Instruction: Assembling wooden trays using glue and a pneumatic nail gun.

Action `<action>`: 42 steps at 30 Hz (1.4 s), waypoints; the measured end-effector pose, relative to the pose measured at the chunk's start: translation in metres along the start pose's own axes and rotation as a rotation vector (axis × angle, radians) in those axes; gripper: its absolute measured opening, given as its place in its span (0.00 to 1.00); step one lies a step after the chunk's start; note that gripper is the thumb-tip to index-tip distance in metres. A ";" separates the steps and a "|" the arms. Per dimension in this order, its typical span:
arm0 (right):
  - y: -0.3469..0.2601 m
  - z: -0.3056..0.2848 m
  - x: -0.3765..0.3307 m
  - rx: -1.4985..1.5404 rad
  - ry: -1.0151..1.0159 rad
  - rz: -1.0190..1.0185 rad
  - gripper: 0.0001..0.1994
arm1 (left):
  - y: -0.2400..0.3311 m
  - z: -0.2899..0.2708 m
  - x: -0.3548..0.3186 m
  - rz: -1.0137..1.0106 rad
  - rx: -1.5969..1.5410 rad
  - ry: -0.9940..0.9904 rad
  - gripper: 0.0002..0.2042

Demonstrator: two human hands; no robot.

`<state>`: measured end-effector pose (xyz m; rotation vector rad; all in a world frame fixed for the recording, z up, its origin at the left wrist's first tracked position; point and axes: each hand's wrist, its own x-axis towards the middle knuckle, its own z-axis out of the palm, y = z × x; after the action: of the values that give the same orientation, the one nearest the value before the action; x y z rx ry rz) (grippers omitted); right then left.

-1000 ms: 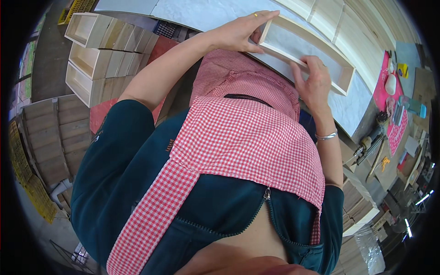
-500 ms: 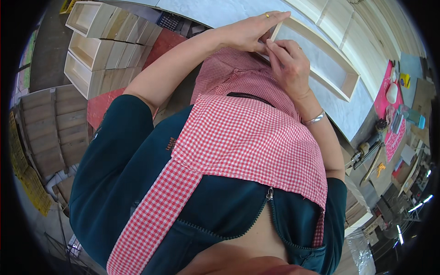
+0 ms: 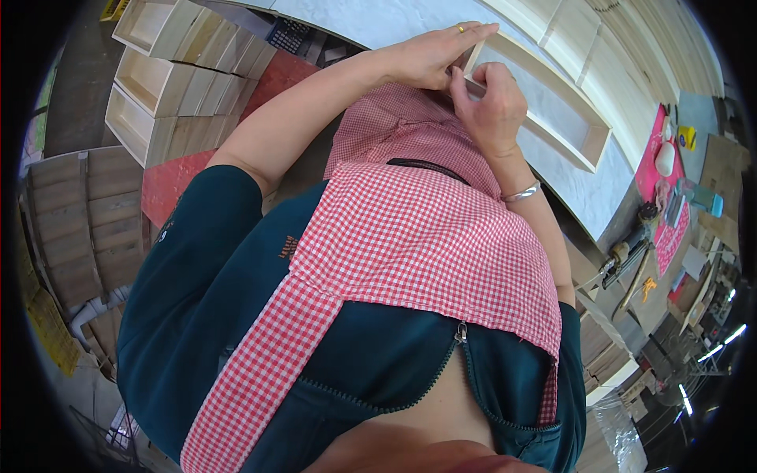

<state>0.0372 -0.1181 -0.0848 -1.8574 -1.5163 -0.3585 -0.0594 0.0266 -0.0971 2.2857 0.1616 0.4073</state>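
Observation:
A long, shallow pale wooden box [image 3: 558, 77] lies on the pale marbled tabletop [image 3: 587, 197], slanting away to the right. My left hand [image 3: 434, 59] grips its left end, fingers stretched along the end wall. A ring is on one finger. Close beside it, my right hand [image 3: 495, 112] is curled at the box's near left corner, thumb and fingers pinched together. A sliver of a greyish edge shows between them, but what it belongs to is hidden. The near left corner is mostly covered by my hands.
Stacked wooden boxes [image 3: 150, 87] stand on a red surface [image 3: 169, 189] at the left. Long pale boards [image 3: 607, 47] lie beyond the box. At the right are a pink cloth [image 3: 650, 154], a white bottle [image 3: 665, 159] and tools [image 3: 619, 260]. A dark basket [image 3: 288, 35] sits behind my left forearm.
My right hand has shifted slightly up and left, its fingers curling more tightly at the corner. The left hand keeps its hold on the box end. The whole view has moved slightly.

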 end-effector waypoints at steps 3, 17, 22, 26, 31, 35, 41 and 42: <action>0.000 0.005 -0.001 -0.023 0.049 -0.011 0.15 | -0.002 0.004 0.000 0.020 0.033 0.032 0.50; 0.080 -0.119 -0.032 -0.033 0.226 0.305 0.12 | 0.032 -0.007 0.006 -0.241 -0.110 -0.104 0.48; 0.226 -0.262 -0.140 -0.855 0.089 0.801 0.23 | 0.062 -0.007 0.022 -0.386 -0.169 -0.141 0.49; 0.274 -0.290 -0.205 -1.022 -0.110 0.906 0.28 | 0.067 -0.001 0.030 -0.409 -0.217 -0.124 0.50; 0.274 -0.297 -0.187 -0.829 -0.088 1.070 0.26 | 0.076 0.002 0.034 -0.442 -0.266 -0.121 0.51; 0.253 -0.314 -0.153 -0.611 0.093 1.069 0.22 | 0.085 0.001 0.037 -0.453 -0.288 -0.155 0.50; 0.134 -0.316 -0.125 -0.273 0.356 1.042 0.17 | 0.099 -0.005 0.040 -0.401 -0.252 -0.121 0.50; 0.105 -0.303 -0.120 -0.216 0.401 1.039 0.17 | 0.101 -0.006 0.041 -0.388 -0.251 -0.115 0.50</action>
<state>0.1671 -0.4154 0.0228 -2.2822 -0.1518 -0.3545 -0.0244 -0.0279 -0.0094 1.9656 0.4600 0.0870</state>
